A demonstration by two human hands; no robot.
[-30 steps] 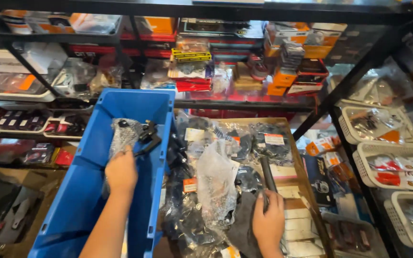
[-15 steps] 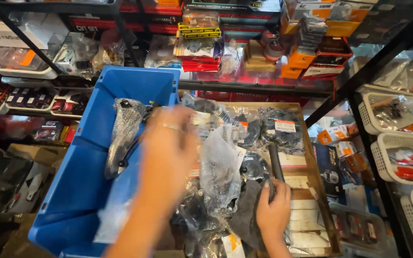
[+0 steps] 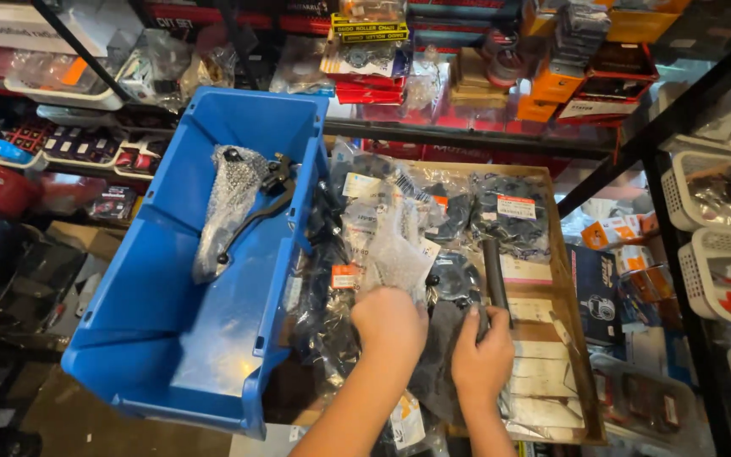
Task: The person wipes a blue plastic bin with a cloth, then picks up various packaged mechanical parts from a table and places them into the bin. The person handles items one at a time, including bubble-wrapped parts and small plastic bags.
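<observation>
Change: since half a second ago the left hand point(image 3: 389, 324) has come down from above the blue bin point(image 3: 179, 338) to the pile of bagged parts point(image 3: 399, 228), while the right hand point(image 3: 482, 362) stays where it was on the black handle point(image 3: 494, 275).
Left hand: lies on the near end of the pile, fingers curled down into a clear bubble-wrap bag point(image 3: 397, 254); whether they pinch it shut I cannot tell.
Right hand: fingers closed around the lower end of the black handle, which stands upright along the right side of the pile.
Pile: clear bags with dark parts and white or orange labels, heaped in a shallow wooden tray point(image 3: 552, 220).
Blue bin: just left of the tray, tilted toward the camera; inside lie a bubble-wrapped part point(image 3: 223, 203) and a black lever point(image 3: 260, 211), touching one another near the far end.
Surroundings: metal shelves point(image 3: 467, 140) behind carry coloured boxes; white baskets point(image 3: 721, 245) with packed parts sit at the right.
</observation>
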